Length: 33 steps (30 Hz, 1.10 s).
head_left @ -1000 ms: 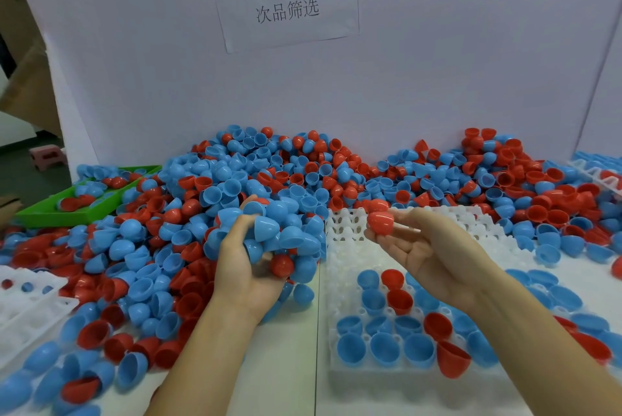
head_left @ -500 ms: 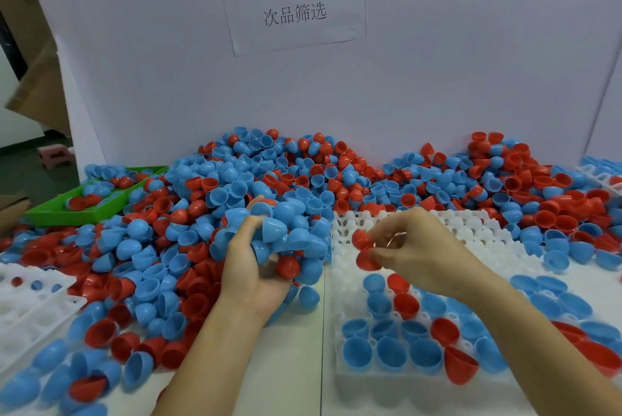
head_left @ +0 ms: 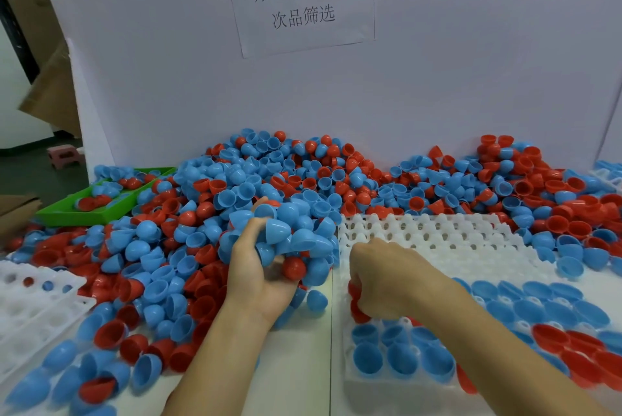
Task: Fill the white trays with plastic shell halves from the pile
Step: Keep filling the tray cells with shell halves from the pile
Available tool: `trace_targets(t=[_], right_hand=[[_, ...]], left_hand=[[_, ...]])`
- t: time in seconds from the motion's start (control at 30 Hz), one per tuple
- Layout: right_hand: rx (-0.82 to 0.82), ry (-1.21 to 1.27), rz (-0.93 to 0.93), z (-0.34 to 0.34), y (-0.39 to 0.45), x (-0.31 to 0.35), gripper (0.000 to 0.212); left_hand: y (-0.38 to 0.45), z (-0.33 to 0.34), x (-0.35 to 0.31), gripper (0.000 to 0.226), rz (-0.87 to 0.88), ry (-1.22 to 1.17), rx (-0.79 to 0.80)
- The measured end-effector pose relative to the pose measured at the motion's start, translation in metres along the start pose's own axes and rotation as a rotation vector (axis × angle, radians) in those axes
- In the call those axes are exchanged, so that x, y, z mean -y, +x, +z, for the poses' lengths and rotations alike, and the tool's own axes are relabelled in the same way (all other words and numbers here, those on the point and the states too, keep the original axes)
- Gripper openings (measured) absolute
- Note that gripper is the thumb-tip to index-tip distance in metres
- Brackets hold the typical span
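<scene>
A big pile of blue and red shell halves (head_left: 303, 180) covers the back and left of the table. My left hand (head_left: 259, 267) is cupped palm up, holding a heap of blue and red halves against the pile's front edge. A white tray (head_left: 437, 237) lies at the right, its near rows filled with blue and red halves. Over the tray's left edge, my right hand (head_left: 387, 284) is turned palm down, fingers curled round a red shell half (head_left: 358, 313) that it sets into a cell.
A second white tray (head_left: 37, 308) with a few halves sits at the far left. A green tray (head_left: 91, 210) holding several halves stands back left. A white board with a paper sign closes the back. Bare table shows between my forearms.
My right hand has dropped from chest height to the tray's left edge with the red half and turned palm down. The left hand stays cupped with its load.
</scene>
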State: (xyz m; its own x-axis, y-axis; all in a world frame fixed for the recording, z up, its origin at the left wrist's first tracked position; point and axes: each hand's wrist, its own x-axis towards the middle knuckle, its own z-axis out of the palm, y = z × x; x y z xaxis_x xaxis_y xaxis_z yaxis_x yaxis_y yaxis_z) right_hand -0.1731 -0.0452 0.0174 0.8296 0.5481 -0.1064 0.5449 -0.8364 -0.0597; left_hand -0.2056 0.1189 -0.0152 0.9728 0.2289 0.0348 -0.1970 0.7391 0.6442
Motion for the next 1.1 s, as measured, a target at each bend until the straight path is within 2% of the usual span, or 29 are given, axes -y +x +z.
trace_targets(t=[0.07, 0.13, 0.23, 0.3, 0.4, 0.47, 0.53, 0.63, 0.77, 0.9, 1.1], right_hand=[[0.05, 0.079, -0.028, -0.004, -0.001, -0.008, 0.013], [0.021, 0.181, -0.065, -0.007, -0.004, -0.019, 0.015], [-0.218, 0.396, -0.106, -0.007, -0.011, -0.031, 0.024], [-0.34, 0.565, -0.117, -0.001, -0.015, -0.034, 0.026], [-0.273, 0.748, -0.145, 0.007, -0.019, -0.035, 0.018], [-0.212, 0.719, -0.161, 0.012, -0.021, -0.034, 0.031], [-0.242, 0.698, -0.176, 0.015, -0.022, -0.026, 0.038], [-0.34, 0.781, -0.184, 0.019, -0.021, -0.015, 0.029], [-0.342, 0.91, -0.142, 0.024, -0.018, -0.016, 0.013], [-0.364, 0.895, -0.106, 0.029, -0.014, -0.016, 0.004], [-0.392, 0.939, -0.067, 0.033, -0.012, -0.015, 0.028]], left_hand=[[0.0, 0.0, 0.0, 0.045, -0.012, 0.007, -0.001], [0.0, 0.0, 0.0, 0.039, -0.019, 0.007, -0.002], [-0.001, 0.001, 0.002, 0.04, -0.015, 0.015, 0.008], [-0.001, 0.001, 0.004, 0.029, -0.018, 0.029, 0.036], [-0.003, 0.005, 0.009, 0.019, -0.027, 0.026, 0.05], [-0.004, 0.008, 0.012, 0.023, -0.026, -0.001, 0.053], [-0.007, 0.011, 0.016, 0.02, -0.039, -0.027, 0.068], [-0.008, 0.012, 0.021, 0.017, -0.041, -0.054, 0.064], [-0.004, 0.01, 0.02, 0.023, -0.006, -0.129, 0.037], [-0.005, 0.01, 0.018, 0.055, -0.037, -0.123, -0.007], [-0.007, 0.011, 0.018, 0.044, -0.061, -0.125, -0.042]])
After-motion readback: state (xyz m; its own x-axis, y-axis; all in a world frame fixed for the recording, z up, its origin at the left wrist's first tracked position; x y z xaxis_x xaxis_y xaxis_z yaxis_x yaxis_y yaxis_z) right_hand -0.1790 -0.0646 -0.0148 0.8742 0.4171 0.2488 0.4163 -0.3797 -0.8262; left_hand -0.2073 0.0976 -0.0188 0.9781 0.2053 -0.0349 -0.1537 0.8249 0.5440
